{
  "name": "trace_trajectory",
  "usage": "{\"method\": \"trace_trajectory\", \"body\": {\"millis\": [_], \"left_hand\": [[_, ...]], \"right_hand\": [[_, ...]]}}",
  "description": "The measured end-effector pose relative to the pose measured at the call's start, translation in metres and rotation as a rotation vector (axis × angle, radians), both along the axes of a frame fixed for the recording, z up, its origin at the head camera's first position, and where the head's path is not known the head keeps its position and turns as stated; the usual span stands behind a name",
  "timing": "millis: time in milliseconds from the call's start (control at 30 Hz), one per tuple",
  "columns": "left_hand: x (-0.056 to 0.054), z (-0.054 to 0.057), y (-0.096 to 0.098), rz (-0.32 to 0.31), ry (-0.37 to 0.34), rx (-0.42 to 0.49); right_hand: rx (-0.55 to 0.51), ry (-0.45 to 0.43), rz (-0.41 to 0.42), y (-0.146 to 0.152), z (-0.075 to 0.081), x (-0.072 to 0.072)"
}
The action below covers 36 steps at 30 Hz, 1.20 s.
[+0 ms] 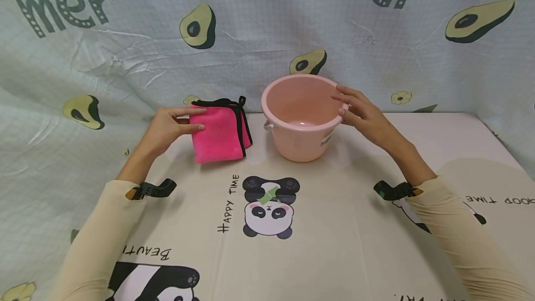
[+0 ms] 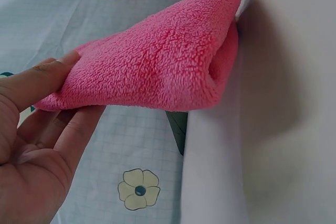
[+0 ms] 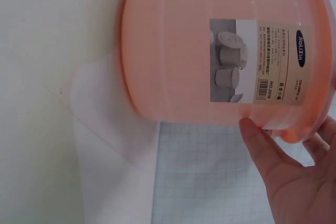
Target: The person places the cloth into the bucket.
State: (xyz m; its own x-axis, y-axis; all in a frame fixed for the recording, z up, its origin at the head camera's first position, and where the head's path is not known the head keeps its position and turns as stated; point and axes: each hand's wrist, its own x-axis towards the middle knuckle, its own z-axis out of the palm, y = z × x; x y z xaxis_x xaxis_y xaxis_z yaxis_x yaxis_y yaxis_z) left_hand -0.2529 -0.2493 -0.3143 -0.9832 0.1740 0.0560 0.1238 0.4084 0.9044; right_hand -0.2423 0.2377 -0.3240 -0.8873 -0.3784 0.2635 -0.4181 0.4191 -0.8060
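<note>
A folded pink towel (image 1: 217,134) with black edging and a small loop stands toward the back of the table, left of the bucket. My left hand (image 1: 165,127) pinches its left side between thumb and fingers; the left wrist view shows the fluffy towel (image 2: 152,56) from its edge. Beside it is a light pink plastic bucket (image 1: 298,140), upright, with nothing visible inside. My right hand (image 1: 363,115) grips the bucket's right rim, fingers over the edge and thumb outside. A printed label (image 3: 260,61) shows on the bucket's side in the right wrist view.
The table (image 1: 326,236) wears a cream cover printed with pandas and lettering. Behind it hangs a pale curtain (image 1: 259,22) with avocado prints, close behind the bucket and towel. Black wrist straps (image 1: 156,188) sit on both forearms.
</note>
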Motion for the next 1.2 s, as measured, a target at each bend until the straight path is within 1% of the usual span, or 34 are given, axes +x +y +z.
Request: {"method": "trace_trajectory", "body": {"millis": [167, 333, 467, 633, 867, 1033, 1200], "left_hand": [[0.003, 0.002, 0.002, -0.004, 0.013, 0.021], [0.004, 0.005, 0.004, -0.019, 0.030, 0.038], [0.007, 0.008, 0.006, -0.021, 0.038, 0.026], [0.012, 0.015, 0.006, -0.012, 0.057, 0.007], [0.019, 0.026, 0.006, 0.017, 0.103, -0.039], [0.024, 0.032, 0.007, 0.016, 0.153, -0.034], [0.031, 0.039, 0.009, 0.020, 0.179, -0.002]], "right_hand": [[-0.046, -0.021, 0.019, 0.000, -0.002, -0.001], [-0.052, -0.046, 0.016, -0.001, -0.002, -0.001], [-0.053, -0.050, 0.016, -0.001, -0.002, 0.000], [-0.049, -0.047, 0.013, -0.001, -0.002, -0.001], [-0.081, -0.046, 0.030, -0.001, -0.003, -0.001], [-0.085, -0.051, 0.031, -0.001, -0.003, -0.001], [-0.079, -0.067, 0.029, -0.001, -0.001, 0.000]]}}
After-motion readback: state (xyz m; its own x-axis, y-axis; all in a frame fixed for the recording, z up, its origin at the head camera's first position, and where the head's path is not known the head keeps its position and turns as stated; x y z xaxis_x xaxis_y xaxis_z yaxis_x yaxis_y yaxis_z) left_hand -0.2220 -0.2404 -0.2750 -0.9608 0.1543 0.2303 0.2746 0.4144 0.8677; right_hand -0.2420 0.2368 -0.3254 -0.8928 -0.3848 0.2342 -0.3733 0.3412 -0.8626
